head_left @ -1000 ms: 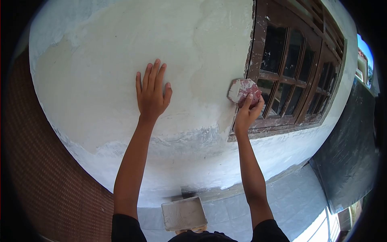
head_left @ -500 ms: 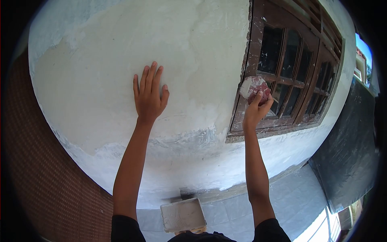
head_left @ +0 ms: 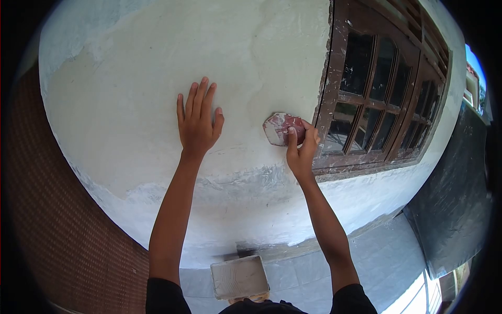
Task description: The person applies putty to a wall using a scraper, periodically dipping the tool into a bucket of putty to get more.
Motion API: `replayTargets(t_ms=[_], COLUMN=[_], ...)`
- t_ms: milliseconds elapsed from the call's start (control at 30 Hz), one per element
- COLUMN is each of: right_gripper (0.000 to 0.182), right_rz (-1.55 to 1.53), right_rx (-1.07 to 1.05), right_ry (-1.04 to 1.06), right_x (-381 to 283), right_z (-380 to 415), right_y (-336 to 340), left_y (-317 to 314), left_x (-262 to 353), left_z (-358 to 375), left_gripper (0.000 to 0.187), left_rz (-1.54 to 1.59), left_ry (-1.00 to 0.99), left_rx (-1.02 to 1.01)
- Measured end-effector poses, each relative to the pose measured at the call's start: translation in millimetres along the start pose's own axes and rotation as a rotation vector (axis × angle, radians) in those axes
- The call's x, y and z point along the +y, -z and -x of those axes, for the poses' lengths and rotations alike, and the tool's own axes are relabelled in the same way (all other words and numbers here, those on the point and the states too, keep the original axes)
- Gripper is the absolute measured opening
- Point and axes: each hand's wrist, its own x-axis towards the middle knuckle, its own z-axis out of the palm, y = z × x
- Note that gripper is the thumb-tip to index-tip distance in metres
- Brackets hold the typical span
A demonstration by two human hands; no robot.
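Note:
My left hand (head_left: 197, 121) rests against the cream wall (head_left: 130, 120), fingers spread and pointing up. To its right, my right hand (head_left: 303, 152) grips a flat, dull-red piece (head_left: 281, 130) with angular corners and white smears, the thumb on its near face. The piece lies over the wall just left of the brown wooden window frame (head_left: 325, 112), its far side hidden. Patchy whitish and grey areas show on the wall below both hands.
A paint tray (head_left: 214, 277) with a ridged, pale-coated inside stands low, by my body. Grey sheeting (head_left: 308, 267) covers the ground along the wall. A woven brown panel (head_left: 68, 209) is at the left, a dark sheet (head_left: 449, 193) at the right.
My right hand has moved left with the red piece, from the window frame onto the wall. My left hand keeps its place on the wall; the view has shifted slightly.

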Motion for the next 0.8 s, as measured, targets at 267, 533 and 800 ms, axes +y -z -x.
replayTargets(t_ms=[267, 533, 800], right_gripper=[0.031, 0.029, 0.031], right_rz=[-0.168, -0.638, 0.071], right_rx=[0.09, 0.405, 0.236], right_ry=[0.036, -0.289, 0.15], right_x=[5.6, -7.3, -16.3], right_z=[4.2, -27.5, -24.4], right_y=[3.5, 13.8, -7.4], left_y=[0.4, 0.1, 1.6], left_x=[1.2, 1.0, 0.3], left_z=[-0.4, 0.1, 0.0], left_gripper=[0.054, 0.053, 0.054], left_rz=[0.002, -0.011, -0.009], left_ry=[0.003, -0.003, -0.003], left_rx=[-0.001, 0.002, -0.016])
